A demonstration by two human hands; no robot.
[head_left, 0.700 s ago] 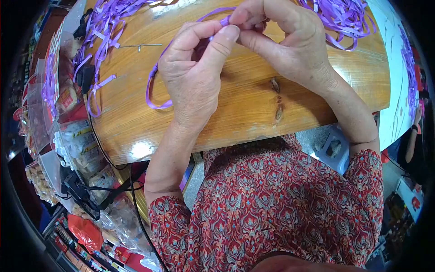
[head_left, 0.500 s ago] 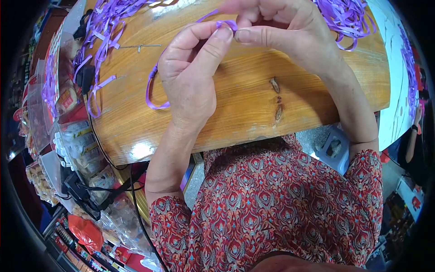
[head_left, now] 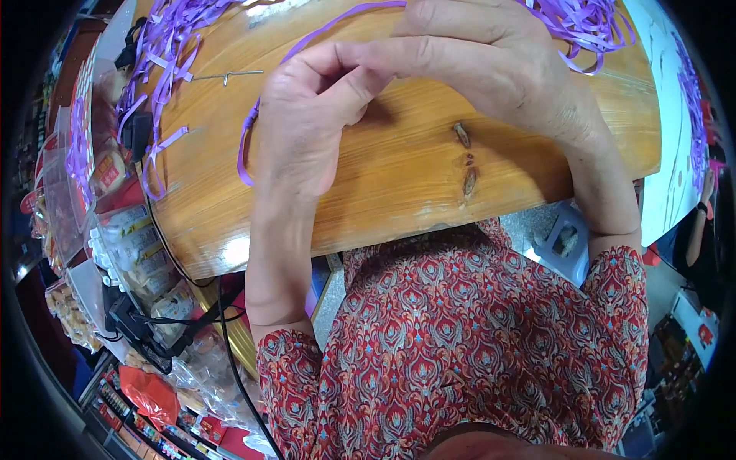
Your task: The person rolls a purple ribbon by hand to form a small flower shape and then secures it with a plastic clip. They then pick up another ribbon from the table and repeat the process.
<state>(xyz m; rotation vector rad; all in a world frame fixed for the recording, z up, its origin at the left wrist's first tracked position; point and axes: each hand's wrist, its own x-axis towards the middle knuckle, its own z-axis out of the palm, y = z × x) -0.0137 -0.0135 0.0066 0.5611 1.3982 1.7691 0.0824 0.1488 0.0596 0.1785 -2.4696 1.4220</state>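
Observation:
My left hand is closed, thumb and fingertips pinched together over the wooden table, on a purple ribbon; the pinched bit is hidden now. My right hand comes in from the right, its fingers bent and meeting the left fingertips. The ribbon arcs over the table beyond my left hand and passes out of sight behind my right fingers. Its other end hangs in a bend left of my left wrist, with a small knot in it.
Heaps of purple ribbon lie at the far left and the far right of the wooden table. Near the left heap is a thin metal hook. Packaged goods and black cables crowd the left side.
My right hand has turned and come over the left fingertips, covering the small purple loop that showed there. The ribbon beyond my left hand now shows as a longer arc.

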